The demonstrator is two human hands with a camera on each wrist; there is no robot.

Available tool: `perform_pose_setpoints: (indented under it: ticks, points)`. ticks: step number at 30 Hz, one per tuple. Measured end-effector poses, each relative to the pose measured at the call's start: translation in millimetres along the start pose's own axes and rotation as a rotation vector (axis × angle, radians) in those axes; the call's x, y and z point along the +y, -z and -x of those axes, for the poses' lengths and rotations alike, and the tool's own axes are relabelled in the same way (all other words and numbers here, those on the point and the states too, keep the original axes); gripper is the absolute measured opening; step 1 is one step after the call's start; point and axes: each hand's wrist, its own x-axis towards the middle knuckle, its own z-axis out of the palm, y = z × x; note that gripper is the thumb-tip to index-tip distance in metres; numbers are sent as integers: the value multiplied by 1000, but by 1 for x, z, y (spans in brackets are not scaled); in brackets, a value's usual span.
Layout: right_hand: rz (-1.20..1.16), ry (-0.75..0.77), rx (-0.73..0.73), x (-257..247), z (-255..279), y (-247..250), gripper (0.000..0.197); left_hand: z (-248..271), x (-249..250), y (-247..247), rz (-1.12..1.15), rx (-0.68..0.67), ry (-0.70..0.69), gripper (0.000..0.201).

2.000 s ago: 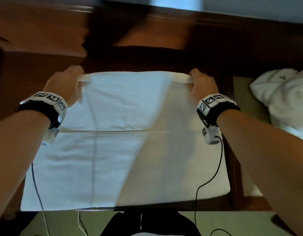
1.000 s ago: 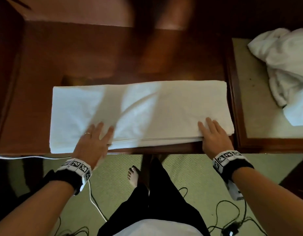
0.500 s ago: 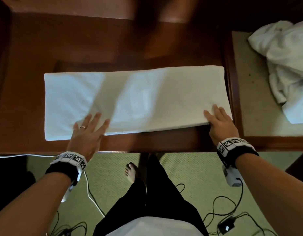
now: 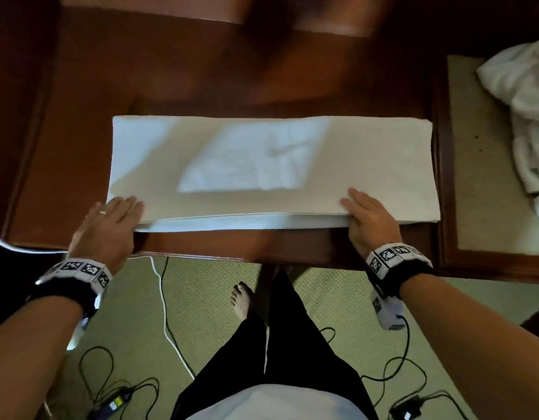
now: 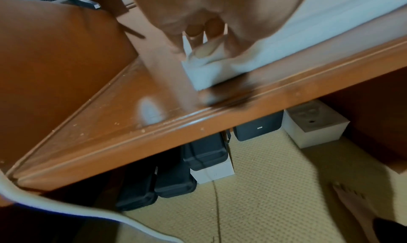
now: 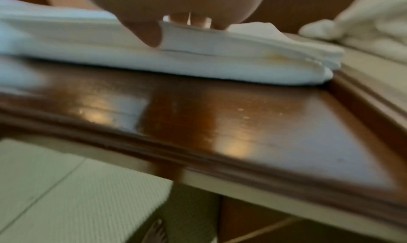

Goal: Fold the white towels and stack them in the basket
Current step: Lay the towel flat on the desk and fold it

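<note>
A white towel [image 4: 271, 165], folded into a long strip, lies across the brown desk [image 4: 201, 71] near its front edge. My left hand [image 4: 110, 225] is at the towel's near left corner, fingers on top and thumb low at the edge. In the left wrist view the fingers [image 5: 207, 34] rest on that corner [image 5: 204, 72]. My right hand [image 4: 368, 219] holds the near edge right of the middle. In the right wrist view its thumb [image 6: 152, 37] is tucked under the top layers of the towel [image 6: 198, 60], with the fingers above. No basket is in view.
A crumpled heap of white towels [image 4: 522, 116] lies on the beige-topped side table [image 4: 474, 207] to the right. Under the desk stand dark cases [image 5: 204, 152] and a white box [image 5: 314, 126]. Cables [image 4: 163, 304] run over the carpet by my legs.
The towel's held-up far half was brought over and laid flat as a long strip. My left hand has since slid to its left corner, and my right hand inward along the near edge.
</note>
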Motion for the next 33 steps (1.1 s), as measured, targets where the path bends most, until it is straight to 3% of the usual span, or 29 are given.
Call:
perform_pose_setpoints:
  ticks: [4,8,12,14,19,23,25,28,30,33]
  points:
    - [17,15,-8,-4,7,15,41,9,8,8,64,-68,41,57]
    - [2,-84,23,-33,-17,22,47,-16,45,26,154,37,61,58]
    - [143,-229,-335,-64,-26,-3,64,-54,89,26,131,-95,-46,74]
    - [160,-243,-387,-66,-16,-12,68,-58,91,14,77,-169,-42,74]
    - [192,-240,-411,-67,2,-4,77,-28,48,-3,99,-239,205,84]
    - [141,-283,-299,-95,-27,-2,76,-38,60,8,183,-208,336,94]
    - [167,-176,-233,-106,-48,-7,74,-57,80,12,248,-131,301,89]
    - [173,-53,-244,-112,-75,-23,71,-87,121,12,220,-94,104,82]
    - [201,-33,-268,-100,-77,-31,71,-99,149,8,187,-110,53,77]
    - [217,-97,-242,-51,-56,-26,71,-103,169,0,166,-97,89,74]
